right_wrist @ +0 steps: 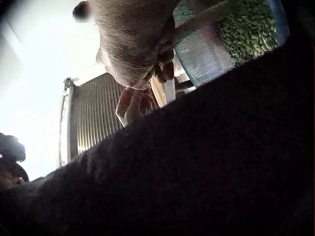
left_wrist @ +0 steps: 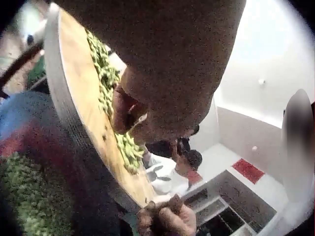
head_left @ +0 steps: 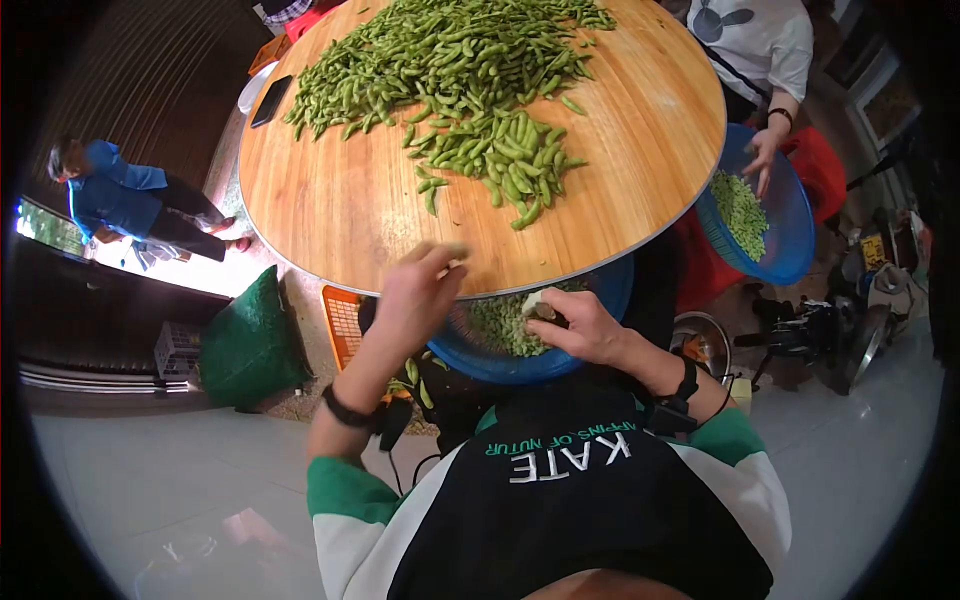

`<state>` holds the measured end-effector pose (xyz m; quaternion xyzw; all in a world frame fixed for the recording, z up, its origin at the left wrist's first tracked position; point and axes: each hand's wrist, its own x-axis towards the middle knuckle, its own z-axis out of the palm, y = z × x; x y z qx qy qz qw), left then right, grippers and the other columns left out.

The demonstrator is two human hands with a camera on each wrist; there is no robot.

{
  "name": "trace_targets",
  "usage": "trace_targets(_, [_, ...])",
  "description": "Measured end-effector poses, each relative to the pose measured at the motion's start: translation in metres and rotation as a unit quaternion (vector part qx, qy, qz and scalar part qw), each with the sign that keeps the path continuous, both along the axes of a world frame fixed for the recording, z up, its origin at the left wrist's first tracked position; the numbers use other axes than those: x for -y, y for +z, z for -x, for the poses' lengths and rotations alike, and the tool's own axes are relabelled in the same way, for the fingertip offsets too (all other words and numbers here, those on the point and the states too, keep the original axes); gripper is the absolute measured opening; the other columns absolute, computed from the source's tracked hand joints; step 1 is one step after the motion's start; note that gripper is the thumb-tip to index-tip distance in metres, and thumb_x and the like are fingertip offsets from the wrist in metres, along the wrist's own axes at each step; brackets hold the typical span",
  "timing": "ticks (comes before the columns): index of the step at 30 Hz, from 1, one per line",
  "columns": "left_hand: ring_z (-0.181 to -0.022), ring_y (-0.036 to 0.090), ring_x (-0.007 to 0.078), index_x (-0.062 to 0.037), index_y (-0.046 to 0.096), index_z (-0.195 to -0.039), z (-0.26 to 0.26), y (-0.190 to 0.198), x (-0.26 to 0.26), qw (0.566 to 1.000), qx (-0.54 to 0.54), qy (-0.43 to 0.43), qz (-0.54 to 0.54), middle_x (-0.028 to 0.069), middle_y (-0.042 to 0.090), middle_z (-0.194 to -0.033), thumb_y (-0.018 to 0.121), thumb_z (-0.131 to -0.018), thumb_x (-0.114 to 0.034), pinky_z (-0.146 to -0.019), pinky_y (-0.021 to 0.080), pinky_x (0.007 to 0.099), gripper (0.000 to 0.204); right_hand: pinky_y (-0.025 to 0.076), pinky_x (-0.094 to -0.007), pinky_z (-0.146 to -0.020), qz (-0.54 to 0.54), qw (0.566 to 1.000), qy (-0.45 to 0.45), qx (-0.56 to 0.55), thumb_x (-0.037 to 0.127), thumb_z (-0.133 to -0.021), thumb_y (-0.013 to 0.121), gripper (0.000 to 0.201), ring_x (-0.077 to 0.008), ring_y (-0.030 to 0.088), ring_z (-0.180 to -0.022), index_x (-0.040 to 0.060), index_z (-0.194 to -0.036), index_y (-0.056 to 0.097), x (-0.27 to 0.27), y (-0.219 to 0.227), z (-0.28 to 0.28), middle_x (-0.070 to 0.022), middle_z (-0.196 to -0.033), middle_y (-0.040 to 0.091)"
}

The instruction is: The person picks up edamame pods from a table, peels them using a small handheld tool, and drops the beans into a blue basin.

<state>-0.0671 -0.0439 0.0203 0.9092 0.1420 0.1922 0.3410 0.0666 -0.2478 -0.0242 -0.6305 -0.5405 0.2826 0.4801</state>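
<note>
Over the near edge of the round wooden table [head_left: 330, 215], my left hand [head_left: 412, 297] is raised with its fingers bent, a small blurred greenish pod [head_left: 456, 250] at the fingertips. My right hand [head_left: 585, 327] hovers above a blue basin [head_left: 480, 370], fingers curled and a white wrapping [head_left: 540, 300] on a digit. I cannot tell whether it holds a pod. Shelled green beans [head_left: 510, 325] lie in the basin. In front of my hands, a small group of green soybean pods [head_left: 515, 160] spreads from the big heap [head_left: 450, 60]. Both hands [left_wrist: 170, 219] also show in the left wrist view.
At the right, another person's hand [head_left: 768, 150] is over a second blue basin [head_left: 800, 240] with shelled beans. A phone [head_left: 271, 101] lies at the table's left edge. An orange basket [head_left: 342, 325], green sack [head_left: 255, 345] and metal bowl [head_left: 715, 335] stand on the floor. Someone in blue [head_left: 130, 195] is at left.
</note>
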Motion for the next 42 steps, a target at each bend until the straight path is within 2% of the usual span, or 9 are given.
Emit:
trace_targets(2, [-0.073, 0.059, 0.0334, -0.0056, 0.063, -0.090, -0.048, -0.022, 0.004, 0.994, 0.081, -0.045, -0.066, 0.0148, 0.058, -0.080, 0.066, -0.078, -0.011, -0.065, 0.048, 0.0423, 0.014, 0.047, -0.0314, -0.061, 0.017, 1.000, -0.017, -0.009, 0.014, -0.085, 0.064, 0.020, -0.0239, 0.062, -0.068, -0.0011, -0.097, 0.058, 0.001, -0.007, -0.004, -0.0126, -0.080, 0.061])
trace_targets(5, [-0.079, 0.058, 0.0343, -0.0046, 0.061, -0.085, -0.095, -0.043, 0.009, 0.982, 0.084, -0.006, -0.171, 0.0150, 0.058, -0.083, 0.068, -0.074, -0.009, -0.068, 0.048, 0.0433, 0.014, 0.040, -0.0215, -0.049, 0.091, 0.942, -0.025, -0.321, 0.019, -0.095, 0.049, 0.031, -0.0054, 0.051, -0.058, -0.0016, -0.118, 0.051, 0.008, -0.003, -0.010, -0.0030, -0.081, 0.059])
trace_targets(8, [-0.081, 0.057, 0.0351, -0.0041, 0.059, -0.083, -0.106, -0.054, 0.010, 0.990, 0.020, 0.011, -0.142, 0.0153, 0.058, -0.082, 0.067, -0.072, -0.009, -0.071, 0.047, 0.0440, 0.015, 0.038, -0.0180, -0.046, 0.048, 0.926, -0.066, -0.369, 0.011, -0.096, 0.044, 0.036, -0.0058, 0.048, -0.056, -0.0027, -0.129, 0.042, 0.009, 0.000, -0.015, -0.0078, -0.086, 0.058])
trace_targets(14, [-0.076, 0.056, 0.0374, -0.0029, 0.060, -0.090, -0.083, -0.058, 0.007, 0.977, 0.102, -0.054, -0.181, 0.0176, 0.056, -0.088, 0.068, -0.071, -0.007, -0.069, 0.047, 0.0422, 0.021, 0.040, -0.0178, -0.045, 0.022, 0.915, -0.110, -0.388, 0.014, -0.097, 0.044, 0.036, -0.0061, 0.049, -0.059, -0.0006, -0.130, 0.042, 0.003, -0.008, -0.019, -0.0072, -0.085, 0.057])
trace_targets(17, [-0.074, 0.057, 0.0293, -0.0010, 0.059, -0.091, -0.070, -0.056, 0.012, 0.987, 0.081, -0.022, -0.135, 0.0133, 0.056, -0.088, 0.066, -0.074, -0.003, -0.067, 0.047, 0.0360, 0.018, 0.039, -0.0177, -0.044, 0.019, 0.901, -0.115, -0.418, 0.014, -0.097, 0.044, 0.036, -0.0065, 0.049, -0.059, -0.0002, -0.130, 0.042, 0.001, -0.007, -0.019, -0.0076, -0.085, 0.058])
trace_targets(19, [-0.070, 0.057, 0.0165, -0.0001, 0.060, -0.090, -0.062, -0.043, 0.022, 0.979, 0.074, -0.037, 0.185, 0.0062, 0.059, -0.084, 0.064, -0.079, 0.000, -0.061, 0.046, 0.0279, 0.011, 0.039, -0.0178, -0.043, 0.016, 0.888, -0.119, -0.443, 0.014, -0.097, 0.044, 0.037, -0.0074, 0.049, -0.059, -0.0002, -0.131, 0.041, 0.001, -0.003, -0.019, -0.0085, -0.085, 0.058])
trace_targets(20, [-0.070, 0.057, 0.0165, -0.0001, 0.060, -0.090, -0.058, -0.034, 0.028, 0.979, 0.073, -0.038, 0.187, 0.0062, 0.059, -0.084, 0.064, -0.079, 0.000, -0.061, 0.046, 0.0279, 0.011, 0.039, -0.0178, -0.043, 0.017, 0.888, -0.121, -0.444, 0.014, -0.097, 0.044, 0.037, -0.0074, 0.049, -0.059, -0.0002, -0.131, 0.041, 0.001, -0.002, -0.018, -0.0085, -0.085, 0.058])
trace_targets(22, [-0.066, 0.056, 0.0094, -0.0028, 0.060, -0.094, -0.051, -0.020, 0.038, 0.852, 0.011, -0.039, 0.522, 0.0031, 0.061, -0.079, 0.064, -0.084, -0.004, -0.055, 0.043, 0.0223, 0.011, 0.039, -0.0179, -0.043, -0.006, 0.867, -0.057, -0.494, 0.014, -0.097, 0.044, 0.037, -0.0082, 0.049, -0.058, -0.0003, -0.131, 0.040, 0.001, 0.000, -0.016, -0.0093, -0.085, 0.058])
trace_targets(42, [-0.066, 0.057, 0.0087, -0.0021, 0.058, -0.093, -0.038, -0.046, 0.045, 0.831, 0.145, -0.056, 0.534, 0.0046, 0.064, -0.084, 0.064, -0.083, 0.002, -0.057, 0.047, 0.0233, 0.013, 0.037, -0.0177, -0.044, -0.004, 0.861, -0.034, -0.507, 0.009, -0.095, 0.045, 0.040, -0.0069, 0.045, -0.056, 0.0010, -0.134, 0.042, -0.003, 0.007, -0.004, -0.0079, -0.082, 0.057])
